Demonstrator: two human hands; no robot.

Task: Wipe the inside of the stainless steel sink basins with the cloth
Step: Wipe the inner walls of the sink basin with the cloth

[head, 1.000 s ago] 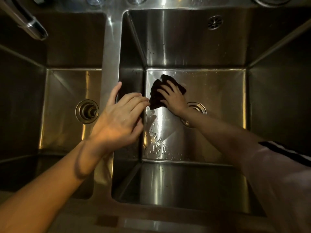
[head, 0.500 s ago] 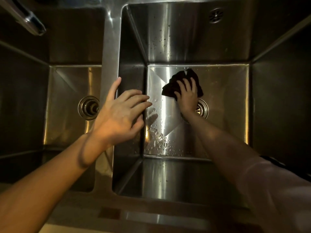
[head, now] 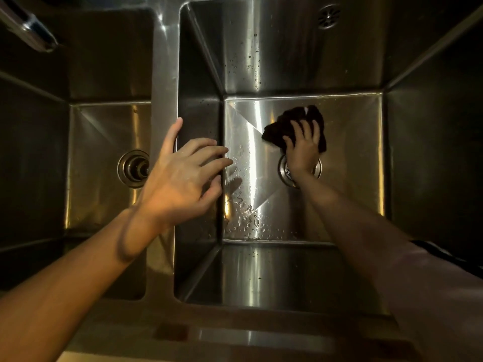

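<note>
A double stainless steel sink fills the view, with a right basin (head: 350, 163) and a left basin (head: 99, 163). Down on the right basin's floor, my right hand (head: 303, 150) presses a dark crumpled cloth (head: 287, 124) flat with spread fingers, just behind the drain (head: 317, 169), which the wrist partly hides. My left hand (head: 183, 176) rests on the divider (head: 164, 82) between the basins, fingers relaxed and reaching over its edge, holding nothing. Water drops lie on the floor's left and front part.
The left basin has its own drain (head: 133, 168). A faucet spout (head: 28, 30) juts in at the top left. An overflow hole (head: 328, 16) sits high on the right basin's back wall. The sink's front rim (head: 235, 333) runs along the bottom.
My right hand has slid the cloth rightwards across the basin floor, from the back left corner to behind the drain. The left hand has stayed on the divider.
</note>
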